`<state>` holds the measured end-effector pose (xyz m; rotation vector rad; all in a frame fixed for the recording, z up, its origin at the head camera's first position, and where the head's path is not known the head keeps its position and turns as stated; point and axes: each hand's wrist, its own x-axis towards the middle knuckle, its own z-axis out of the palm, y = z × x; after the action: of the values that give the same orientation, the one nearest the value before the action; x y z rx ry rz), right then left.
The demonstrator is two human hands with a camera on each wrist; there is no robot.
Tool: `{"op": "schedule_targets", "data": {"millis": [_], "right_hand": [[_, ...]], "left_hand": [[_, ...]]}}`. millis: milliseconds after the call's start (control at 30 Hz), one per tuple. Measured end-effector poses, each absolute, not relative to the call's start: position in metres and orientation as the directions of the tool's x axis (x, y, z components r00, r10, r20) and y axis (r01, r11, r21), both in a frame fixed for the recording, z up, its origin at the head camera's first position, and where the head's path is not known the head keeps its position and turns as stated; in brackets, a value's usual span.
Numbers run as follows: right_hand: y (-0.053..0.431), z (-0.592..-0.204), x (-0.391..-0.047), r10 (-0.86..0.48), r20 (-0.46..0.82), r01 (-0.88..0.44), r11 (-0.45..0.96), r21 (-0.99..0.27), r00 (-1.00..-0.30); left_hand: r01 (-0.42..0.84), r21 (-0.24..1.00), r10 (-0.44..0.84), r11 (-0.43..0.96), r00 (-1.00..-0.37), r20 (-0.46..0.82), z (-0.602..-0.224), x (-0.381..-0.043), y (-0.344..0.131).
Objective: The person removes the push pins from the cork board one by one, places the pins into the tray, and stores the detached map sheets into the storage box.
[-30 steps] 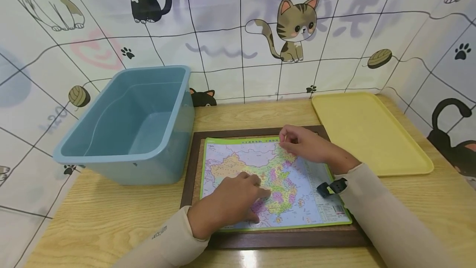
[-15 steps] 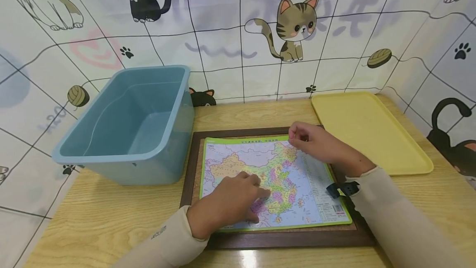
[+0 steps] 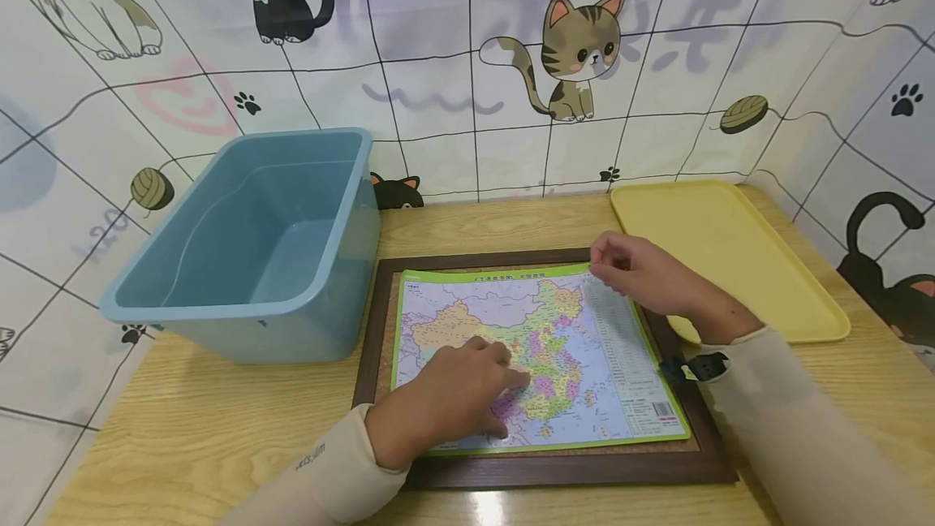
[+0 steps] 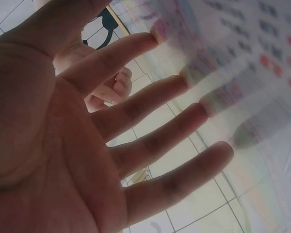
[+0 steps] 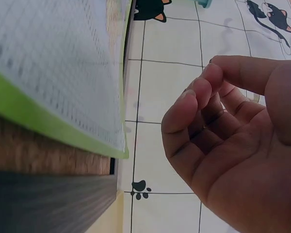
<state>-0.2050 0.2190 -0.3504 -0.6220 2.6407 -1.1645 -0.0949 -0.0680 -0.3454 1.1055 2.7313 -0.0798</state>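
Note:
A colourful, green-edged map sheet point(image 3: 504, 299) lies on a cork board point(image 3: 385, 347) with a dark brown frame point(image 3: 570, 473). My left hand point(image 3: 456, 392) rests on the map with fingers spread. In the left wrist view the fingertips point(image 4: 194, 116) of that hand touch the glossy sheet. At the map's upper right corner is my right hand point(image 3: 639, 274), its thumb and fingertips drawn together. A tiny dark point shows at the thumb tip point(image 5: 216, 60) in the right wrist view; the rest of this small pinched thing is hidden by the fingers.
A deep blue tub point(image 3: 226, 312) stands on the left of the wooden table point(image 3: 183, 428). Behind the board on the right lies a flat yellow tray point(image 3: 730, 250). A cat-patterned cloth point(image 3: 438, 88) covers the wall. The right sleeve point(image 3: 796, 420) crosses the frame's right edge.
My right hand has moved right along the map's top edge, out to its corner, uncovering more of the printed sheet. The left hand stays where it was on the map.

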Motion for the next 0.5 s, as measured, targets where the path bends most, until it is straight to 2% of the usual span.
{"op": "schedule_targets", "data": {"millis": [500], "right_hand": [[0.241,-0.358,-0.215,-0.414,-0.014,-0.254,0.585,-0.770,-0.910]], "left_hand": [[0.704,0.004,0.694,0.710,-0.699,-0.175,-0.345,-0.094,-0.069]]}}
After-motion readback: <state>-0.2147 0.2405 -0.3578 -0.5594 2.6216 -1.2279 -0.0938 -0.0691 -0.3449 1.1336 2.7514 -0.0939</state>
